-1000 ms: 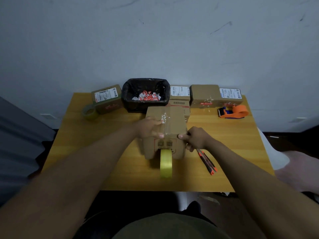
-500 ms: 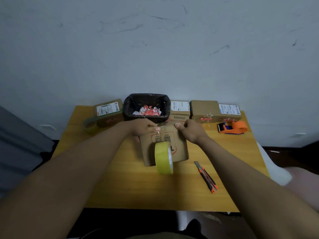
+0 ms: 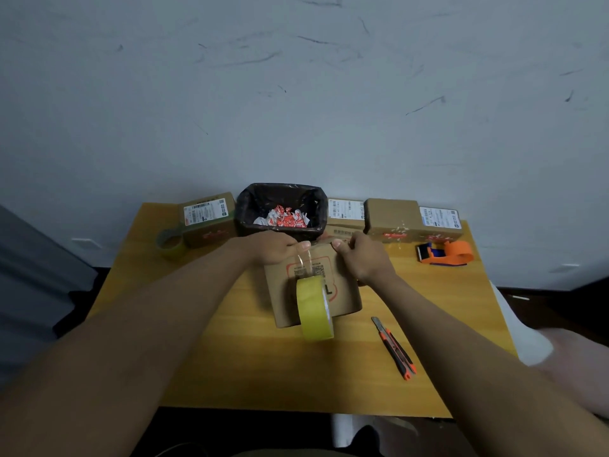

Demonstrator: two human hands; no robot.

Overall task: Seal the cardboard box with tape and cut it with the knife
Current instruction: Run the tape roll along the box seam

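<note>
Yellow-topped table [image 3: 230, 357] is seen with the knife [image 3: 394, 348] untouched at the near right, its long axis running near-right to far-left. Since a second ago the cardboard box [image 3: 342, 301] has been tipped back, its printed face turned up, and the tape roll [image 3: 314, 306] now hangs by a clear strip against it, so sealing is judged under way. At the box's far edge the left hand [image 3: 273, 247] is pinched on the strip and the right hand [image 3: 362, 258] is clamped on the edge.
</note>
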